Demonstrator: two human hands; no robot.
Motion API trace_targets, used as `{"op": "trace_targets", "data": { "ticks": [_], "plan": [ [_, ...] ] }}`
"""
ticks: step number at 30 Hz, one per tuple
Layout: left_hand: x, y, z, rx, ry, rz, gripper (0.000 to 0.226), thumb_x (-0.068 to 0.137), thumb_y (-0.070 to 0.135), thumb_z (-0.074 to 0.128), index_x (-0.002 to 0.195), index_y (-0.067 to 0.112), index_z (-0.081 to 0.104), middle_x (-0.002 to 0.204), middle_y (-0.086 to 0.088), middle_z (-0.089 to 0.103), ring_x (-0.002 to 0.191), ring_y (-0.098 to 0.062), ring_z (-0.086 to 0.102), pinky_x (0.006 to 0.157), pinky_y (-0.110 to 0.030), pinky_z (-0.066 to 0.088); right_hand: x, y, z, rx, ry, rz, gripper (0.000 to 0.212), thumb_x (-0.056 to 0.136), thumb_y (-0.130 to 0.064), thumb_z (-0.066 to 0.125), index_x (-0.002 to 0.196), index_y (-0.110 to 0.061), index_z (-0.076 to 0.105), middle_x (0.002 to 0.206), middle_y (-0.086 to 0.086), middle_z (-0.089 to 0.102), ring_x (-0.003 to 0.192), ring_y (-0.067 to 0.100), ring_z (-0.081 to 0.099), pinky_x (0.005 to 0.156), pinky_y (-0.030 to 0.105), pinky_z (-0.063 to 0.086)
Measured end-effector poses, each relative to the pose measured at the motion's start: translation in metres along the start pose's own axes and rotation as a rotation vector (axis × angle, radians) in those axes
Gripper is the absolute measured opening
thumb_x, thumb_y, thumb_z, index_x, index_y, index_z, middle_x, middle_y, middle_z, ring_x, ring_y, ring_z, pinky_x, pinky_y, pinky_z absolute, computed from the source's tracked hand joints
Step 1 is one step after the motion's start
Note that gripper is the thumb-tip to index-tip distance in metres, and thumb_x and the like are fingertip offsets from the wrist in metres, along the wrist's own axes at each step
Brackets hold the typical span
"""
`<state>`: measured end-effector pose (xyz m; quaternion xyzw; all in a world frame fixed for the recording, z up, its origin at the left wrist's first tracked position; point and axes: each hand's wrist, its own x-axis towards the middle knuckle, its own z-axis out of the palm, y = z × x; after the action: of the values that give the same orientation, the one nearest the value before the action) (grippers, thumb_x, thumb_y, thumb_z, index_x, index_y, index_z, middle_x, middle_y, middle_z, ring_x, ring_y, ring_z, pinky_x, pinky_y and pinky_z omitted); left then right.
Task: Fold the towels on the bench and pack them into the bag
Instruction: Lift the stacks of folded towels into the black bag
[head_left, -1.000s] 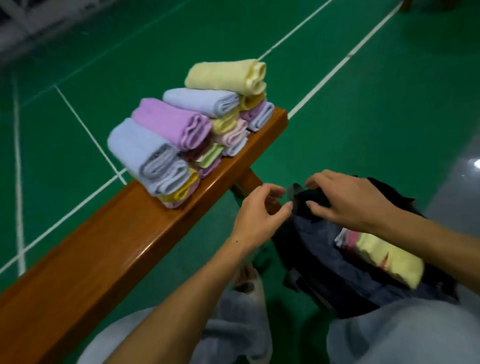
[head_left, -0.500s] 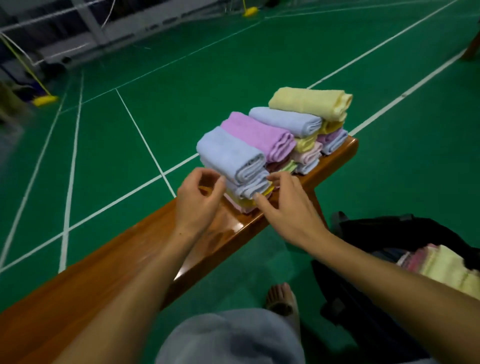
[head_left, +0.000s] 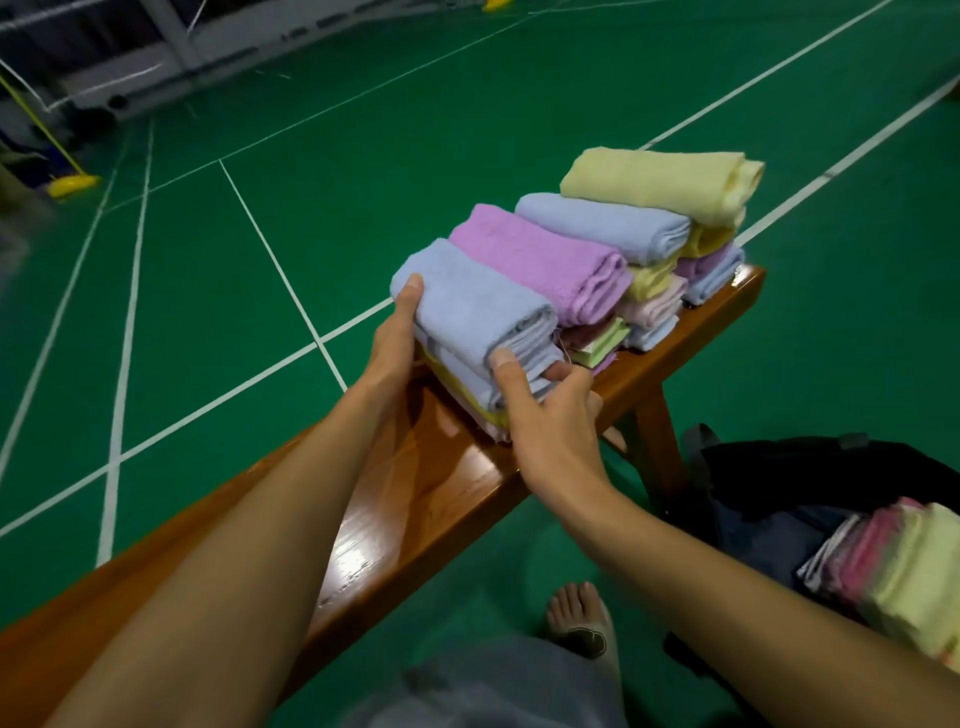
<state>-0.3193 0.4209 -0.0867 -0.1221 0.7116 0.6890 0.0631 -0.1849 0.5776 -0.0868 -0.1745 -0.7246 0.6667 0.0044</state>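
Both hands are closing in on the nearest stack of towels (head_left: 467, 364) on the bench (head_left: 415, 499). The left hand (head_left: 392, 338) is pressing flat against the stack's 9 o'clock side, thumb lying up on the top blue towel (head_left: 467, 301), fingers hidden behind so I can't tell how far they're wrapping. The right hand (head_left: 545, 410) is clamping the 5 o'clock end, thumb on the folded edges and fingers curling underneath. The other stacks, topped by purple (head_left: 540, 254), blue and yellow (head_left: 660, 179) towels, are sitting right against it toward 1 o'clock. The bag (head_left: 779, 483) is gaping open on the floor at 4 o'clock, with a few folded towels already showing inside.

What's worrying me: that stack is looking like four or so loose layers, and the squeeze is only coming from the sides. If the bottom pink one isn't getting caught it's probably sliding out mid-lift. And since it's touching the purple pile, dragging it out sideways could be tipping the neighbours off the bench.
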Motion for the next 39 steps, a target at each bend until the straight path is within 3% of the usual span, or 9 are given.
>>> {"op": "trace_targets", "data": {
  "ticks": [7, 11, 14, 20, 23, 26, 30, 34, 39],
  "plan": [
    [-0.014, -0.009, -0.021, 0.123, 0.134, 0.129, 0.062, 0.092, 0.064, 0.067, 0.128, 0.013, 0.07, 0.099, -0.002, 0.076, 0.06, -0.006, 0.067, 0.058, -0.026, 0.059, -0.01, -0.004, 0.002, 0.005, -0.007, 0.04, 0.085, 0.088, -0.081, 0.05, 0.143, -0.019, 0.033, 0.146, 0.003, 0.033, 0.114, 0.022, 0.046, 0.089, 0.038, 0.041],
    [-0.032, -0.017, -0.035, 0.068, 0.073, 0.131, 0.067, 0.087, 0.062, 0.074, 0.134, 0.015, 0.067, 0.119, -0.006, 0.078, 0.1, -0.024, 0.078, 0.085, -0.041, 0.063, -0.014, -0.008, 0.001, -0.044, 0.025, 0.132, 0.103, 0.077, -0.095, 0.043, 0.143, -0.017, 0.036, 0.148, 0.007, 0.032, 0.124, 0.032, 0.047, 0.097, 0.048, 0.045],
    [-0.045, -0.018, -0.037, 0.013, 0.014, 0.092, 0.053, 0.098, 0.049, 0.068, 0.133, 0.009, 0.067, 0.106, -0.012, 0.078, 0.08, -0.019, 0.077, 0.064, -0.028, 0.059, -0.012, -0.012, 0.0, 0.025, 0.055, 0.23, 0.108, 0.077, -0.094, 0.049, 0.149, -0.014, 0.033, 0.15, 0.011, 0.029, 0.125, 0.036, 0.045, 0.099, 0.05, 0.044],
    [-0.065, -0.008, -0.038, 0.054, 0.016, 0.012, 0.054, 0.093, 0.062, 0.064, 0.117, 0.014, 0.069, 0.098, -0.008, 0.076, 0.078, -0.024, 0.07, 0.066, -0.033, 0.055, -0.008, -0.001, -0.018, 0.118, -0.004, 0.253, 0.098, 0.069, -0.08, 0.064, 0.137, -0.012, 0.051, 0.135, 0.01, 0.053, 0.094, 0.024, 0.053, 0.075, 0.039, 0.048],
    [-0.075, -0.01, -0.037, 0.208, -0.074, 0.065, 0.074, 0.078, 0.068, 0.074, 0.122, 0.009, 0.069, 0.112, -0.01, 0.069, 0.092, -0.027, 0.065, 0.076, -0.038, 0.05, -0.007, 0.01, -0.043, 0.218, -0.04, 0.22, 0.053, 0.079, -0.059, 0.071, 0.102, -0.013, 0.058, 0.094, 0.004, 0.061, 0.083, 0.023, 0.06, 0.067, 0.036, 0.048],
    [-0.096, -0.016, -0.022, 0.307, -0.184, 0.086, 0.053, 0.083, 0.054, 0.076, 0.122, 0.017, 0.072, 0.122, -0.009, 0.074, 0.105, -0.022, 0.072, 0.091, -0.043, 0.06, -0.001, 0.022, -0.084, 0.275, -0.064, 0.198, 0.045, 0.079, -0.047, 0.077, 0.104, -0.013, 0.063, 0.096, 0.004, 0.068, 0.081, 0.02, 0.067, 0.06, 0.037, 0.057],
    [-0.131, -0.035, 0.03, 0.264, -0.237, 0.182, 0.037, 0.09, 0.025, 0.081, 0.124, 0.016, 0.072, 0.119, -0.007, 0.077, 0.107, -0.026, 0.073, 0.088, -0.044, 0.062, 0.011, 0.047, -0.144, 0.289, -0.048, 0.171, 0.03, 0.084, -0.032, 0.078, 0.104, -0.017, 0.062, 0.097, 0.002, 0.067, 0.084, 0.021, 0.066, 0.065, 0.037, 0.055],
    [-0.152, -0.063, 0.092, 0.386, -0.249, 0.304, 0.056, 0.078, 0.039, 0.084, 0.122, 0.009, 0.068, 0.119, -0.012, 0.074, 0.111, -0.036, 0.069, 0.092, -0.057, 0.058, 0.019, 0.08, -0.213, 0.316, -0.064, 0.175, 0.005, 0.09, -0.014, 0.072, 0.092, -0.015, 0.067, 0.086, 0.006, 0.073, 0.084, 0.025, 0.067, 0.073, 0.038, 0.055],
    [-0.17, -0.12, 0.17, 0.422, -0.285, 0.179, 0.07, 0.066, 0.05, 0.087, 0.12, 0.01, 0.066, 0.114, -0.007, 0.075, 0.103, -0.028, 0.072, 0.086, -0.045, 0.06, 0.032, 0.141, -0.298, 0.242, -0.129, 0.22, 0.029, 0.09, -0.011, 0.071, 0.117, 0.0, 0.07, 0.116, 0.023, 0.075, 0.102, 0.035, 0.071, 0.092, 0.053, 0.056]
  ]
}}
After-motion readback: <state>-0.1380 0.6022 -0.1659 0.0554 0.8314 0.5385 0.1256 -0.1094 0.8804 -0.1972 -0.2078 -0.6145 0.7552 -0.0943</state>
